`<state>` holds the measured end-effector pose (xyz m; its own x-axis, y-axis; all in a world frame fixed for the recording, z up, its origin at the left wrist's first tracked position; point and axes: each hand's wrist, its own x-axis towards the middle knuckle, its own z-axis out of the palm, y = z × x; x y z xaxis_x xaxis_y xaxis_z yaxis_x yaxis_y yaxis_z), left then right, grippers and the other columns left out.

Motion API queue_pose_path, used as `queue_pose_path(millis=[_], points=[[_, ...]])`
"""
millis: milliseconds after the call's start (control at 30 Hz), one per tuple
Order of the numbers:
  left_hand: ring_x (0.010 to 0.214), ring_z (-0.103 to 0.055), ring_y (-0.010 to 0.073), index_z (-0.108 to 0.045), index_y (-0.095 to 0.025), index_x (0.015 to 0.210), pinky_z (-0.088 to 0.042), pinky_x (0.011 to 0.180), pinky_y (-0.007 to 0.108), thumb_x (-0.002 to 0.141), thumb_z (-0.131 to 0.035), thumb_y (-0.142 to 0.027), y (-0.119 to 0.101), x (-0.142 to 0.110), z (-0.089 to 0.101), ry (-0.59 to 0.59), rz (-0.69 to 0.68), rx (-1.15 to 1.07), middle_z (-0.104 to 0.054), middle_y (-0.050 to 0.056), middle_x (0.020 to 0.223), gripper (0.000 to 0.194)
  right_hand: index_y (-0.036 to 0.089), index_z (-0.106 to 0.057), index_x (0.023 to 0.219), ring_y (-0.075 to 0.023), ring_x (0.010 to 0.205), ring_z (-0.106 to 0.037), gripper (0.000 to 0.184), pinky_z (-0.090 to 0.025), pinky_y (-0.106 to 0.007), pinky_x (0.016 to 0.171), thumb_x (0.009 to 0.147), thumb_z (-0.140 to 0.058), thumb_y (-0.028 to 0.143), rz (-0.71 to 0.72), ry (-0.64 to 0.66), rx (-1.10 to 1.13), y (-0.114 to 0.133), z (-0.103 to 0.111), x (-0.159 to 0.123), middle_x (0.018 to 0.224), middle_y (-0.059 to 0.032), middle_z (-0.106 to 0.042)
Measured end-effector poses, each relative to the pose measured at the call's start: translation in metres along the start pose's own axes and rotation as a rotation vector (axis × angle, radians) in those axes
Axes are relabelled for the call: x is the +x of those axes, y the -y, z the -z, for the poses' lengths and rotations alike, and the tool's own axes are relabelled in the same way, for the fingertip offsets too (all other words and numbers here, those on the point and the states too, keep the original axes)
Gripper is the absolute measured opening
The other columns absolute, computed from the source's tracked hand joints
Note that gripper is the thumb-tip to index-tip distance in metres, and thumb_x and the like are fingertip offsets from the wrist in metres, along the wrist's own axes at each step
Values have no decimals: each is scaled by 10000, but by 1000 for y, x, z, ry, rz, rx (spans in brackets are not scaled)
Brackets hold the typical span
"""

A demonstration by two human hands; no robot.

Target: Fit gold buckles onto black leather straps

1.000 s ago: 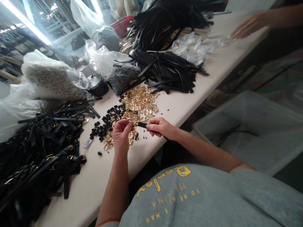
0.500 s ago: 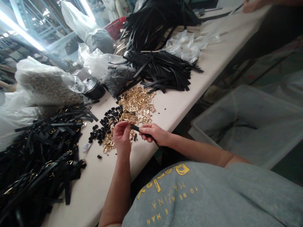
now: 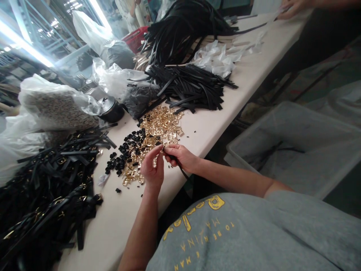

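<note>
My right hand (image 3: 182, 156) is closed around a narrow black strap (image 3: 180, 170), whose tail hangs down past the table edge. At the strap's upper end, the thumb and fingertips of my left hand (image 3: 153, 167) pinch together, touching the right fingertips. Whether a buckle sits in that pinch is too small to tell. Just beyond both hands spreads a heap of gold buckles (image 3: 160, 122). Small black loops (image 3: 124, 150) lie in a pile to its left.
Finished-looking black straps with gold buckles (image 3: 56, 180) cover the table's left. Loose black straps (image 3: 194, 88), plastic bags (image 3: 56, 101) and a black tin (image 3: 110, 109) stand farther back. A grey bin (image 3: 254, 165) is below, right. Another person's hand (image 3: 293, 9) holds a strap at top right.
Both my hands have come closer together at the strap's end, the left shifting slightly right. Less of the strap shows between them. The other person's hand has moved left.
</note>
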<state>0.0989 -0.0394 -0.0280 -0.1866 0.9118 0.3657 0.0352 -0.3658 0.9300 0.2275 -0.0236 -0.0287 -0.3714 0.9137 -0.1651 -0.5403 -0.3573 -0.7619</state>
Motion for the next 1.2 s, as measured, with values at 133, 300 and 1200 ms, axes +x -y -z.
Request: queue_pose_path(millis=[133, 300, 1200], points=[[950, -701, 175, -667, -231, 959, -568, 883, 317, 792, -788, -275, -1, 5, -2, -24, -77, -76, -684, 44, 1077, 211, 169, -568, 729, -42, 410, -446, 408, -342, -167, 396, 782, -708, 548, 171, -29, -241, 7, 4, -1, 573, 50, -586], [787, -695, 130, -678, -216, 990, -564, 722, 227, 777, -804, -376, 4, 13, 3, 24, 213, -195, -714, 21, 886, 295, 178, -615, 803, -55, 436, -473, 355, -371, -188, 442, 873, -633, 525, 334, -48, -623, 15, 12, -5, 620, 36, -616], [745, -632, 124, -725, -210, 795, -513, 667, 214, 648, -891, -294, -1, 8, 7, 241, 346, -294, -714, 27, 854, 237, 181, -688, 760, -100, 597, -491, 372, -324, -236, 597, 894, -624, 523, 553, 65, -1025, 23, 25, -16, 642, 21, -586]])
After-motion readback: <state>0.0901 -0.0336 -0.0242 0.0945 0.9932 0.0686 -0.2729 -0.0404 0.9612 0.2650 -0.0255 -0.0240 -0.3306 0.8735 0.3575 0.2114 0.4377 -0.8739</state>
